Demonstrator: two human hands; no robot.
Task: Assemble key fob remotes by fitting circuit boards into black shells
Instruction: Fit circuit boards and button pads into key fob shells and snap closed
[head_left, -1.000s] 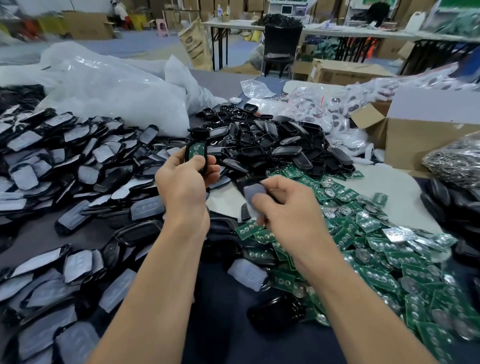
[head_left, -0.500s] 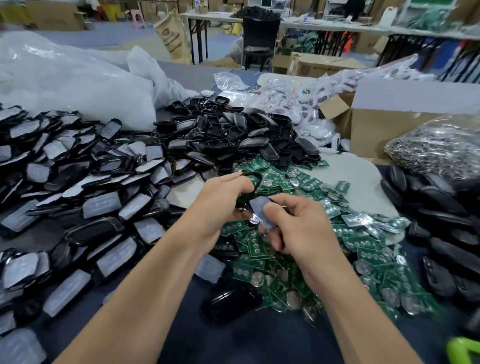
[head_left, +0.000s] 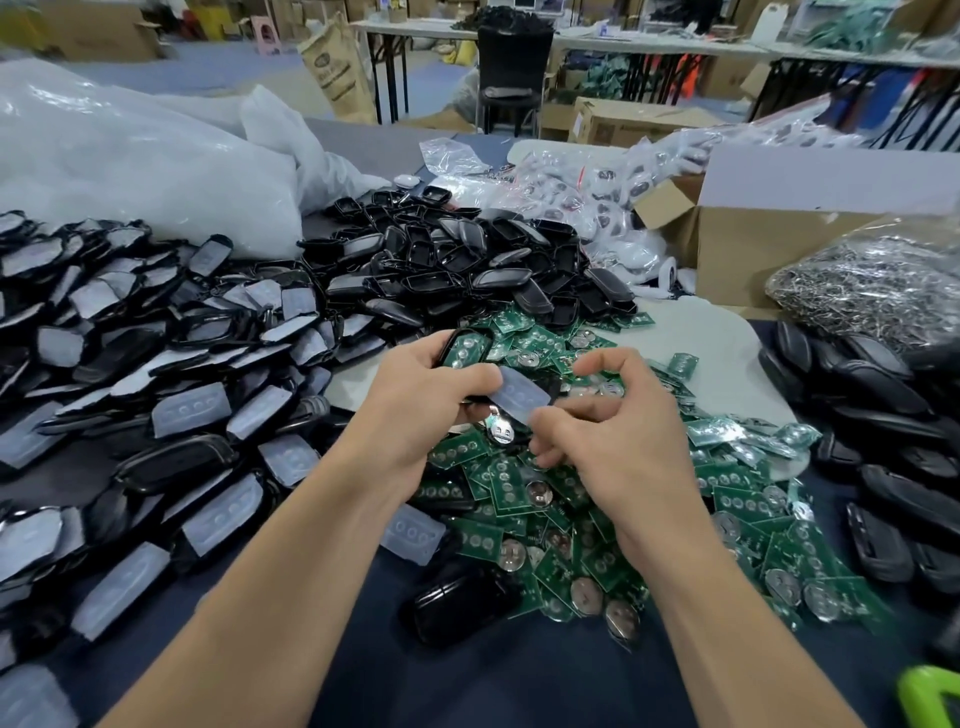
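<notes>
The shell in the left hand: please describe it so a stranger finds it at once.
Find the heap of green circuit boards at mid-table. At its far left edge the left hand grips a black shell. Unlike the empty shells behind, it holds a green board.

The dark blue table (head_left: 519, 686) is carrying heaps. Green circuit boards (head_left: 597, 519) are lying in the middle, black shells (head_left: 467, 265) behind them, padded shells (head_left: 156, 364) at the left, and a cardboard box (head_left: 753, 249) is standing far right.
</notes>
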